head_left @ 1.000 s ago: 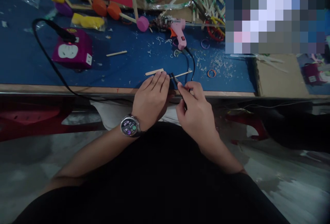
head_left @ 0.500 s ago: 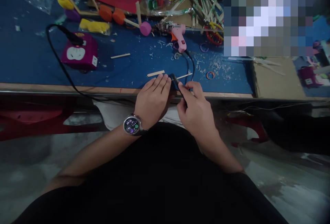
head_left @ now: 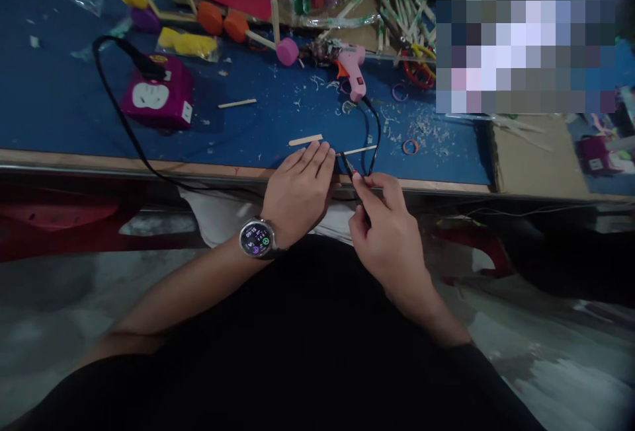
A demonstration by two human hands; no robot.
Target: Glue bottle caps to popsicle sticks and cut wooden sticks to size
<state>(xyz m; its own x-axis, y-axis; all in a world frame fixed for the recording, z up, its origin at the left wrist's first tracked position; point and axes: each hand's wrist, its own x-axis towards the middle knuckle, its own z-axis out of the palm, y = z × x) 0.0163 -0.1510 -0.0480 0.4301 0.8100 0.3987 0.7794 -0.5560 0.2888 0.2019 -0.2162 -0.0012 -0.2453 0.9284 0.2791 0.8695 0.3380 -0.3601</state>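
My left hand lies flat at the table's front edge, its fingers stretched out and close together. Just past its fingertips is a flat wooden craft stick. A thin wooden stick reaches from beside the left fingers to the right; whether its left end is under them I cannot tell. My right hand is closed around a dark utility knife, forefinger along its top. The knife's dark blade points away from me, its tip close to the thin stick. Most of the handle is hidden in the palm.
A pink glue gun lies ahead, its black cord running down near my right hand. A purple power socket box with a plugged-in cable stands left. Clay-tipped sticks, an orange ring, white shavings and cardboard lie around.
My right hand and the knife have drawn back slightly toward me and to the right, and the blade has come away from the left fingers. The left hand stays flat.
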